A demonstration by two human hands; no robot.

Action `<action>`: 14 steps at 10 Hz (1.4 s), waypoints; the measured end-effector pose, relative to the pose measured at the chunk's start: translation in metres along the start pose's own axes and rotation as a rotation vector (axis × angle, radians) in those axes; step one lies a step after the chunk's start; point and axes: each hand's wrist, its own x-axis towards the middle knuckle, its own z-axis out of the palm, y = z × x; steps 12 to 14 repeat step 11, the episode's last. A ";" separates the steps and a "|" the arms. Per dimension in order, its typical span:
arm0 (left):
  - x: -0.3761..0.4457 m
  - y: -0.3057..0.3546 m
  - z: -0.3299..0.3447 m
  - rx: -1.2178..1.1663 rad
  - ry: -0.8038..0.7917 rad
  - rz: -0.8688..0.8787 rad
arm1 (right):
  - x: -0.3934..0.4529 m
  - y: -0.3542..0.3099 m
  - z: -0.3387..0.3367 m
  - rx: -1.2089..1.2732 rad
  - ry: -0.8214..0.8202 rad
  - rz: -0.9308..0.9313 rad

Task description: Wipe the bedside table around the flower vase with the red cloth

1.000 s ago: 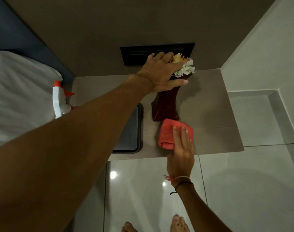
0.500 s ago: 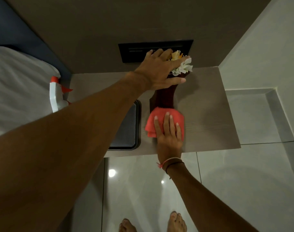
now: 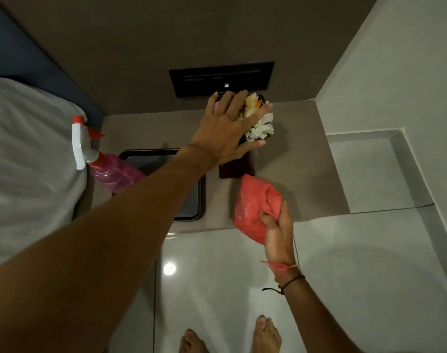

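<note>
A dark red vase [image 3: 236,169] with white and yellow flowers [image 3: 259,128] stands on the grey-brown bedside table [image 3: 293,169]. My left hand [image 3: 227,128] lies over the top of the vase and its flowers, fingers spread, thumb against the vase's neck. My right hand [image 3: 277,228] pinches the bunched red cloth [image 3: 253,205] at the table's front edge, just in front of the vase. Part of the cloth hangs over the edge.
A pink spray bottle [image 3: 110,169] with a white and red trigger stands at the table's left, beside a dark tray [image 3: 192,189]. A white bed [image 3: 26,161] lies to the left. A black wall panel [image 3: 221,79] sits behind the vase. Glossy floor tiles and my bare feet are below.
My right hand went from pressing the cloth flat in front of the vase to gathering it up and drawing it back to the table's front edge. My left hand stays on the vase.
</note>
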 end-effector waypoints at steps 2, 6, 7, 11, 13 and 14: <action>-0.029 0.015 -0.012 -0.134 0.054 -0.084 | 0.010 -0.013 0.001 0.440 0.023 0.403; -0.177 -0.012 0.041 -1.565 -0.070 -1.007 | 0.032 -0.031 0.118 0.444 -0.201 0.616; -0.178 -0.027 0.061 -1.494 0.048 -1.133 | 0.046 -0.020 0.141 0.187 -0.201 0.418; -0.182 -0.031 0.053 -1.029 -0.105 -0.896 | 0.040 -0.009 0.134 -0.448 -0.221 0.236; -0.182 -0.031 0.053 -1.029 -0.105 -0.896 | 0.040 -0.009 0.134 -0.448 -0.221 0.236; -0.182 -0.031 0.053 -1.029 -0.105 -0.896 | 0.040 -0.009 0.134 -0.448 -0.221 0.236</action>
